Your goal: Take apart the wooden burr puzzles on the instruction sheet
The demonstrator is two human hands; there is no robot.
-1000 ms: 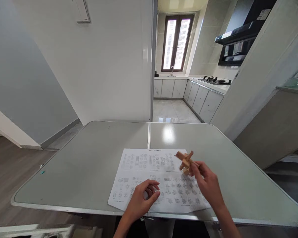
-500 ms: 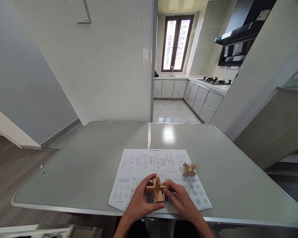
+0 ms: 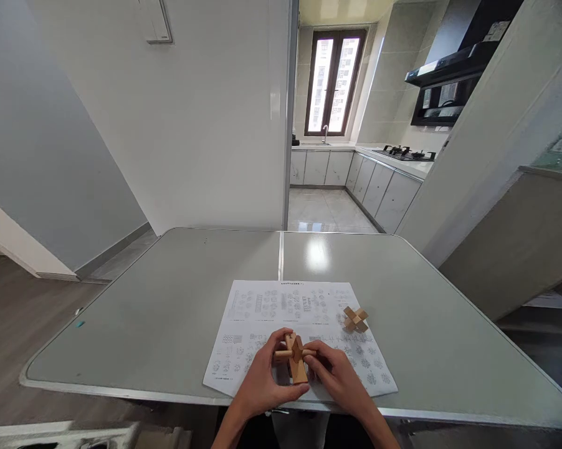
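Observation:
Between my hands is a wooden interlocking puzzle [image 3: 298,363], made of several crossing bars, above the near part of a printed sheet [image 3: 281,315]. My left hand [image 3: 261,381] grips it from the left, fingers at its far end and thumb by its near end. With thumb and fingertips, my right hand [image 3: 338,374] pinches the bar end that sticks out to the right. A second wooden puzzle [image 3: 355,319], cross-shaped, rests on the sheet's right side. Small line diagrams cover the sheet. My fingers hide parts of the held puzzle.
The grey-green table [image 3: 169,312] has a metal rim and a seam down its middle. A small teal bit [image 3: 80,323] lies near its left edge. Beyond stand a white wall [image 3: 215,125] and a kitchen with a gas stove [image 3: 405,153].
The puzzle in my hands has tilted slightly, so its top face shows a little differently. Both hands keep their hold, and the second puzzle stays put on the sheet.

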